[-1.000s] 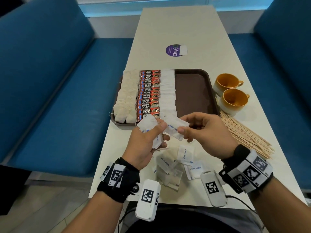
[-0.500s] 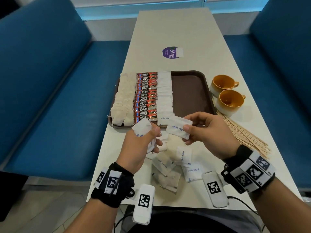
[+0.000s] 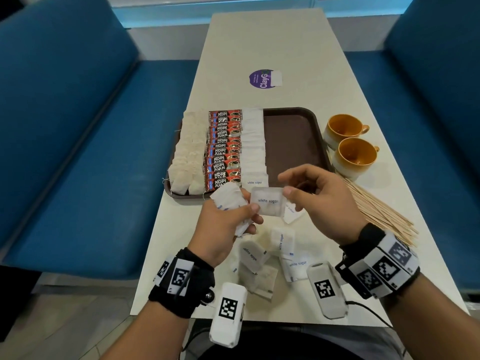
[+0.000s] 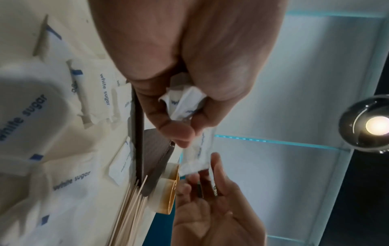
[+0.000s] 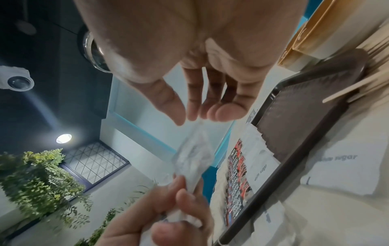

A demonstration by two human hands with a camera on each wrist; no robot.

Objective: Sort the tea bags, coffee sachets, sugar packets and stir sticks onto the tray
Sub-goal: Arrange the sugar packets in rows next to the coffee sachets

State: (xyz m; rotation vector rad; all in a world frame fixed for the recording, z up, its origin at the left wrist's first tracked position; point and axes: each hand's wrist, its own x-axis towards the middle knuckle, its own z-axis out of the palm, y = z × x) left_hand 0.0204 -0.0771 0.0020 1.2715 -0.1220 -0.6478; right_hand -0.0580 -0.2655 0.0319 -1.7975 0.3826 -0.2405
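Observation:
My left hand (image 3: 244,216) grips a bundle of white sugar packets (image 3: 228,201), and its thumb rests on the left end of a single "white sugar" packet (image 3: 267,203). My right hand (image 3: 291,189) pinches that packet's right end between thumb and forefinger, just above the tray's near edge. The brown tray (image 3: 291,141) holds a column of tea bags (image 3: 189,152), one of coffee sachets (image 3: 224,149) and one of sugar packets (image 3: 253,144); its right half is bare. Stir sticks (image 3: 376,209) lie on the table to the right. In the left wrist view, the bundle (image 4: 183,103) sits crumpled in my fist.
Several loose sugar packets (image 3: 281,241) lie on the white table (image 3: 259,42) near its front edge, below my hands. Two orange cups (image 3: 345,128) stand right of the tray, beyond the sticks. Blue benches flank the table on both sides.
My right hand has turned the single packet level and brought it against my left thumb. The left hand keeps its bundle. The head view has tilted slightly.

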